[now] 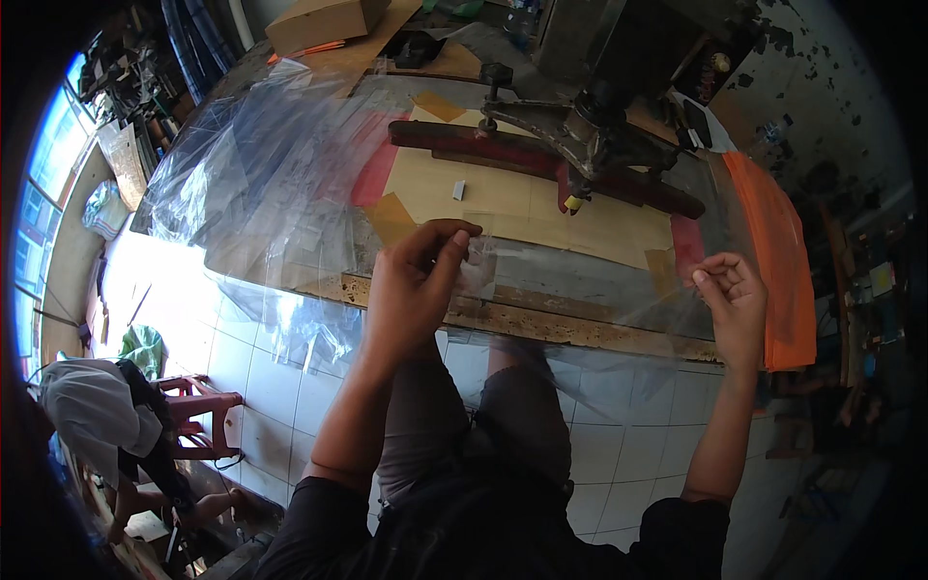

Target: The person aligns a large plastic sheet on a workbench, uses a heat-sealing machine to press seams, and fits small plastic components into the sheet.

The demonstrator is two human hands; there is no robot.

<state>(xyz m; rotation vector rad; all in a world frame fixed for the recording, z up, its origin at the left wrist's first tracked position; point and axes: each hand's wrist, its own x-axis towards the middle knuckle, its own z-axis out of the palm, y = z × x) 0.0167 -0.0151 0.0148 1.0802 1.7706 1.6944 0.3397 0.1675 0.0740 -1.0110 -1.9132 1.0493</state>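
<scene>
A thin clear plastic sheet (480, 273) stretches between my hands at the table's near edge. My left hand (418, 280) pinches it between thumb and fingers near the middle. Further right, my right hand (732, 298) pinches its other end, close to a pink strip. Beyond the sheet lies a pale yellow board (522, 215), with brown tape at its corners and a small white piece (459, 189) on it. Across this board runs the dark red bar (464, 147) of a metal press (590, 121). The sheet's outline is hard to make out.
A heap of clear plastic sheets (261, 184) covers the table's left side and hangs over its edge. Orange bags (773, 261) drape at the right. A cardboard box (324, 24) stands at the back. A person (101, 411) sits near a red stool (208, 416) at the lower left.
</scene>
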